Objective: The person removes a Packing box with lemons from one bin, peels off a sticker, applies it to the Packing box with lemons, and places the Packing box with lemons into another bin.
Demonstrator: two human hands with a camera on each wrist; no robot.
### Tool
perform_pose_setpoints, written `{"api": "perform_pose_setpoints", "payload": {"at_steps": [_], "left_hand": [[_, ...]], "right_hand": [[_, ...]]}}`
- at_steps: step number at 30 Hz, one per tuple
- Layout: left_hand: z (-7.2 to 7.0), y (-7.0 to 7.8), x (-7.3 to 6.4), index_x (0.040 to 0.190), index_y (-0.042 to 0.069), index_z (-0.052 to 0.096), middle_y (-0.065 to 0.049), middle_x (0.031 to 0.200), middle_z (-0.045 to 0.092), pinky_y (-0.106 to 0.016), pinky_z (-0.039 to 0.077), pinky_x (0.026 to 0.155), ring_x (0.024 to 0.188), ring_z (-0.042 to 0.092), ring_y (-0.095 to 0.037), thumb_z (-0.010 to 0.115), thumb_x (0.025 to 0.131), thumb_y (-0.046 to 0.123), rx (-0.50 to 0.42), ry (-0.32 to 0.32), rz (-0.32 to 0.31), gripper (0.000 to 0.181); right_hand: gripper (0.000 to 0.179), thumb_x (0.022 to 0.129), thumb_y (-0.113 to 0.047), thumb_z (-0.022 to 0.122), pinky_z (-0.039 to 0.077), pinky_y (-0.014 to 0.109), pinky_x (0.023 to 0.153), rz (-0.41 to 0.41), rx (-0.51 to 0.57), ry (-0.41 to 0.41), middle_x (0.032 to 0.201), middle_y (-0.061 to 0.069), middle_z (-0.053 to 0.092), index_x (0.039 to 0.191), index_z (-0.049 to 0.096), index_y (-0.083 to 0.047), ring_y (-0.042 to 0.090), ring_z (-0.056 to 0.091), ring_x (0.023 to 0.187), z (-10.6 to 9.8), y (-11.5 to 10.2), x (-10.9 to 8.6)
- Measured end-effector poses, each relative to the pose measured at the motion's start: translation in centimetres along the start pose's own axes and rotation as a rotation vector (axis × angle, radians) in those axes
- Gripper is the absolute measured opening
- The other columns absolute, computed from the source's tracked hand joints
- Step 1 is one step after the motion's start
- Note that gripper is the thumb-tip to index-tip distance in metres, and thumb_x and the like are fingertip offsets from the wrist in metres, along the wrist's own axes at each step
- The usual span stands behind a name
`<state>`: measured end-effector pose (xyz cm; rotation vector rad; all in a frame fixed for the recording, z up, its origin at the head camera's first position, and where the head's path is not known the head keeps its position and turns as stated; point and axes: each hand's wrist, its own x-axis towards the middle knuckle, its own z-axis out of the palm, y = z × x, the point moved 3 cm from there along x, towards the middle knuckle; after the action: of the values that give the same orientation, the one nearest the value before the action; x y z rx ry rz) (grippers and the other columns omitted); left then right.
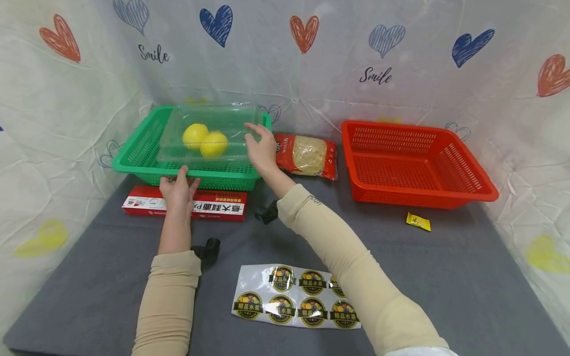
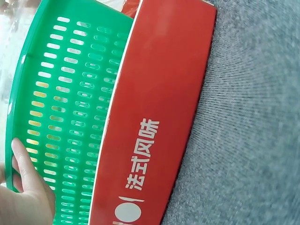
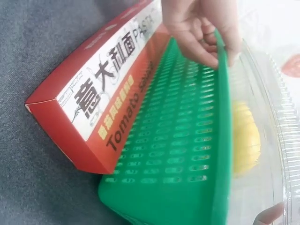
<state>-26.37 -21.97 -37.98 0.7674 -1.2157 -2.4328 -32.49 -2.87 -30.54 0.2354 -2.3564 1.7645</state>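
Observation:
A clear plastic container [image 1: 240, 148] with two lemons [image 1: 213, 144] inside lies tilted in the green basket [image 1: 133, 153]. My left hand [image 1: 178, 192] grips the basket's front rim, thumb over the edge and fingers outside, as the right wrist view shows. My right hand [image 1: 262, 148] holds the container's right end between thumb and fingers. Only one of its fingertips [image 3: 269, 215] shows in the right wrist view. Directly in front of the basket, below my left hand, is a red pasta box [image 1: 218, 205].
Right of the green basket lies a red bag of pasta [image 1: 309, 155]. A red basket [image 1: 418, 193] stands farther right, with a small yellow packet [image 1: 418, 221] before it. A sheet of round fruit stickers [image 1: 296, 299] lies near the front, partly under my right arm.

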Motion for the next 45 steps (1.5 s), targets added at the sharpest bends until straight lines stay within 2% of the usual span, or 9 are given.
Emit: {"api": "perform_pose_setpoints", "payload": {"at_steps": [3, 6, 9, 16, 23, 32, 35, 42, 45], "left_hand": [[-0.1, 0.1, 0.1, 0.104, 0.014, 0.036, -0.003, 0.1, 0.038, -0.025, 0.052, 0.074, 0.081, 0.054, -0.016, 0.059, 0.089, 0.019, -0.005, 0.001, 0.0, 0.028], [-0.1, 0.2, 0.1, 0.109, 0.012, 0.035, -0.003, 0.101, 0.038, -0.025, 0.052, 0.073, 0.082, 0.054, -0.016, 0.058, 0.089, 0.019, 0.0, -0.001, 0.003, 0.031], [-0.1, 0.2, 0.0, 0.118, 0.011, 0.034, -0.003, 0.102, 0.039, -0.024, 0.052, 0.074, 0.083, 0.054, -0.017, 0.058, 0.089, 0.018, 0.0, -0.015, 0.001, 0.037], [0.0, 0.1, -0.1, 0.129, 0.01, 0.03, -0.003, 0.102, 0.041, -0.024, 0.052, 0.075, 0.082, 0.054, -0.017, 0.059, 0.089, 0.019, 0.003, -0.042, 0.0, 0.051], [0.1, 0.1, 0.0, 0.13, 0.009, 0.029, -0.004, 0.1, 0.043, -0.024, 0.052, 0.074, 0.079, 0.053, -0.016, 0.058, 0.089, 0.019, 0.001, -0.06, 0.02, 0.052], [-0.1, 0.1, 0.0, 0.121, 0.011, 0.035, -0.005, 0.1, 0.045, -0.025, 0.053, 0.072, 0.08, 0.055, -0.017, 0.058, 0.089, 0.016, -0.007, -0.055, 0.038, 0.04], [-0.1, 0.0, 0.0, 0.117, 0.012, 0.037, -0.005, 0.101, 0.046, -0.025, 0.053, 0.071, 0.08, 0.055, -0.017, 0.059, 0.089, 0.015, -0.014, -0.059, 0.04, 0.036], [-0.1, 0.1, 0.1, 0.121, 0.009, 0.034, -0.004, 0.101, 0.042, -0.026, 0.052, 0.076, 0.086, 0.054, -0.017, 0.06, 0.088, 0.019, 0.025, -0.053, 0.042, 0.043], [-0.1, 0.1, 0.0, 0.125, 0.009, 0.033, -0.004, 0.103, 0.043, -0.027, 0.051, 0.079, 0.09, 0.055, -0.017, 0.06, 0.088, 0.019, 0.025, -0.053, 0.044, 0.047]], "right_hand": [[0.033, 0.093, -0.013, 0.047, 0.038, 0.034, 0.092, 0.007, 0.012, 0.008, 0.14, 0.004, 0.04, 0.123, 0.059, -0.017, 0.016, 0.042, 0.121, -0.5, -0.5, -0.2], [0.034, 0.092, -0.012, 0.047, 0.048, 0.028, 0.07, 0.027, 0.055, 0.018, 0.138, 0.001, 0.04, 0.122, 0.06, -0.019, 0.013, 0.059, 0.077, -1.1, -0.7, -0.3], [0.034, 0.092, -0.01, 0.046, 0.044, 0.025, 0.044, 0.046, 0.127, 0.019, 0.139, 0.001, 0.039, 0.122, 0.06, -0.018, 0.014, 0.039, 0.038, -1.8, -1.0, -0.5], [0.037, 0.091, -0.005, 0.044, 0.043, 0.03, 0.044, 0.04, 0.201, 0.019, 0.138, 0.0, 0.041, 0.123, 0.059, -0.015, 0.01, 0.028, 0.035, -4.0, -1.9, -1.0], [0.039, 0.09, -0.002, 0.041, 0.041, 0.022, 0.041, 0.028, 0.266, 0.011, 0.126, 0.001, 0.049, 0.123, 0.059, -0.012, 0.012, 0.026, 0.035, -6.4, -2.4, -1.7], [0.041, 0.089, -0.004, 0.04, 0.028, 0.022, 0.037, 0.027, 0.201, -0.004, 0.089, 0.006, 0.057, 0.123, 0.06, -0.017, 0.012, 0.026, 0.036, -9.5, -2.6, -3.3], [0.041, 0.089, -0.003, 0.04, 0.033, 0.02, 0.038, 0.044, 0.234, 0.004, 0.078, 0.009, 0.054, 0.122, 0.06, -0.015, 0.011, 0.026, 0.036, -10.5, -2.4, -4.0], [0.043, 0.089, 0.0, 0.037, 0.034, 0.018, 0.038, 0.051, 0.266, 0.014, 0.097, 0.018, 0.054, 0.125, 0.057, -0.01, 0.006, 0.022, 0.036, -12.7, -1.5, -5.5], [0.042, 0.09, 0.001, 0.037, 0.037, 0.017, 0.04, 0.058, 0.277, 0.014, 0.093, 0.018, 0.05, 0.126, 0.055, -0.008, 0.006, 0.024, 0.037, -13.6, -1.1, -6.2]]}}
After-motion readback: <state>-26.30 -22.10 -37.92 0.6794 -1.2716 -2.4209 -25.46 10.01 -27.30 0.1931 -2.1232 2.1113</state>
